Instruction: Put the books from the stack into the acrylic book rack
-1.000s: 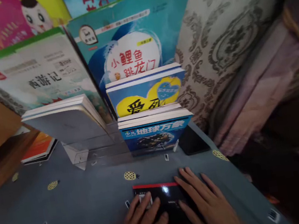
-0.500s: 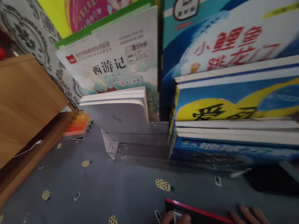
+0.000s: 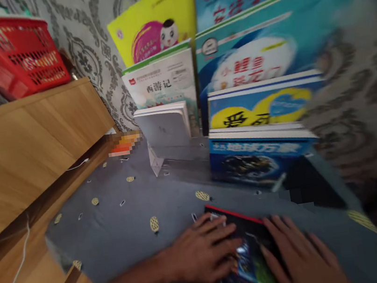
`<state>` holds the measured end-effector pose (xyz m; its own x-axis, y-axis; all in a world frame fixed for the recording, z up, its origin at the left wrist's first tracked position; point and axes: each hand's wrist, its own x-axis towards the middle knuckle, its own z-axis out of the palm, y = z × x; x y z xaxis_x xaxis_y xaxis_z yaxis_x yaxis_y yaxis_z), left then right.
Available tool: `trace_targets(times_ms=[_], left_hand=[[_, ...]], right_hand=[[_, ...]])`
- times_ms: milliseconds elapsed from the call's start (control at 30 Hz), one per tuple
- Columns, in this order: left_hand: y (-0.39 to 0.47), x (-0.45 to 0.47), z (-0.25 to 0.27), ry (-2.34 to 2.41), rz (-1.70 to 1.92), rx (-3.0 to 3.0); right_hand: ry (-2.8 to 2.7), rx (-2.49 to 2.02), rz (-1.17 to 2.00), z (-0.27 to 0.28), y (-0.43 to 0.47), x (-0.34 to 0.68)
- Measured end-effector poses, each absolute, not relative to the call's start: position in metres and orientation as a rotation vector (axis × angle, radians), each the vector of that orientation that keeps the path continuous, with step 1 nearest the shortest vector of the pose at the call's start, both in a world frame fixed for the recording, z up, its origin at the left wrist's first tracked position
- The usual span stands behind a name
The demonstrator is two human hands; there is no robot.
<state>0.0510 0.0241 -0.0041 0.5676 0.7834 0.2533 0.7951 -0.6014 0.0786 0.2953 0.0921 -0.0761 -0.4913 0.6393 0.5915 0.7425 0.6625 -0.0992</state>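
Note:
A dark book point(image 3: 247, 251) with a red edge and a colourful cover picture lies flat on the grey cloth point(image 3: 118, 237) in front of me. My left hand point(image 3: 207, 247) rests on its left side with the fingers spread over the cover. Along the right side lies my right hand point(image 3: 297, 253), fingers stretched out and touching the book. Neither hand is wrapped around it. The lower end of the book is partly hidden by my hands and the frame's edge.
Several books stand upright in a clear holder point(image 3: 184, 161), among them a blue book point(image 3: 247, 156) and a yellow one point(image 3: 153, 24). Right of them lies a dark flat object point(image 3: 313, 182). A red basket point(image 3: 19, 53) sits on a wooden cabinet point(image 3: 42, 135) at left.
The view has tilted down and drawn back, so the book and both hands show more fully. Both hands remain on the book, the left now spread flatter.

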Motion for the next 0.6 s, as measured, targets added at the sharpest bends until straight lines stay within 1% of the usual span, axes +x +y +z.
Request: trace_targets(times_ms=[100, 200, 400, 600], left_hand=[[0.022, 0.053, 0.001, -1.424, -0.441, -2.819], [0.022, 0.051, -0.002, -1.396, -0.525, -2.855], [0.022, 0.046, -0.011, -1.328, -0.702, -2.759], [0.020, 0.047, -0.012, -1.334, -0.715, -2.755]], right_hand=[[-2.311, -1.108, -0.308, -0.054, 0.083, 0.286], [-2.390, -1.125, -0.313, -0.040, 0.077, 0.282], [-2.572, -0.950, -0.111, -0.033, 0.061, 0.266], [-2.545, -1.095, -0.009, -0.023, 0.054, 0.267]])
